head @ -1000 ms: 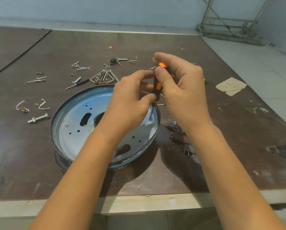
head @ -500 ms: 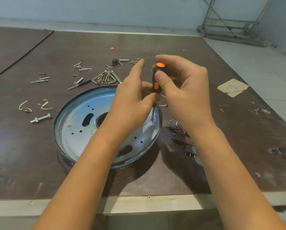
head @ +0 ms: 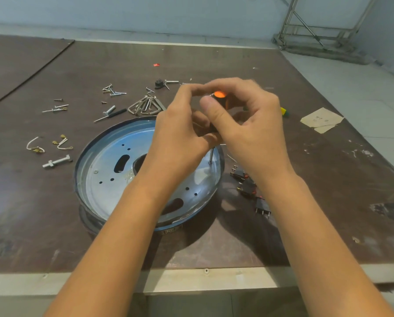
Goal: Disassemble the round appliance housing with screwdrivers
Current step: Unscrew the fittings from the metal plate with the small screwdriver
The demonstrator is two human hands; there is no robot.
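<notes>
Head view of a brown table (head: 317, 202). The round metal housing (head: 104, 172) lies flat, open side up, midway along the near edge and a little back from it. A screwdriver (head: 222, 98) with a black and orange handle stands nearly upright over the housing's far right rim, its shaft tip resting on the metal floor just inside that rim. The right hand (head: 255, 126) grips the handle from the right, thumb and fingers curled round its top. The left hand (head: 180, 136) closes on the same tool from the left: its forefinger arches over to the handle top and its thumb pinches the lower handle. Beside the housing toward the right edge lie three black switches (head: 247, 187). Toward the far edge lie bent wire clips (head: 143, 107), loose screws (head: 112, 91) and a thin black-handled tool (head: 111, 114). Toward the left edge lie a bolt (head: 57, 161) and short wires (head: 36, 145) with brass terminals. A paper scrap (head: 320, 120) rests near the right edge, with a small yellow and green item (head: 284, 112) partly hidden behind the right hand.
</notes>
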